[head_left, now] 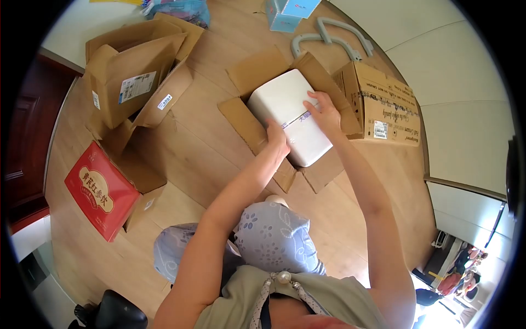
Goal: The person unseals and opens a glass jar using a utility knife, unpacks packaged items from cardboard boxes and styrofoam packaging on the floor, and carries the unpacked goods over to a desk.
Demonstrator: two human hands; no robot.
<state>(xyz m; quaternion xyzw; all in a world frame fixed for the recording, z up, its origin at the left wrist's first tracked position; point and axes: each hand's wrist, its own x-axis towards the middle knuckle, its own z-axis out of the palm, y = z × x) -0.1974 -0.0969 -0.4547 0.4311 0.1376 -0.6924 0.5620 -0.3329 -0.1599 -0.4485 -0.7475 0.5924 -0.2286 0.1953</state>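
Note:
A white rounded box with a printed band across its middle sits in an opened cardboard carton, whose flaps are folded outward. My left hand holds the near left side of the white box, its thumb by the band. On the opposite side, my right hand grips the box with its fingers bent over the edge. Both hands are closed against the box at about its middle. The fingertips of my left hand are partly hidden by the box.
Another carton with printed sides stands right of the opened one. Grey curved handles and light blue boxes lie behind it. Open cardboard boxes and a red box are on the left of the wooden floor.

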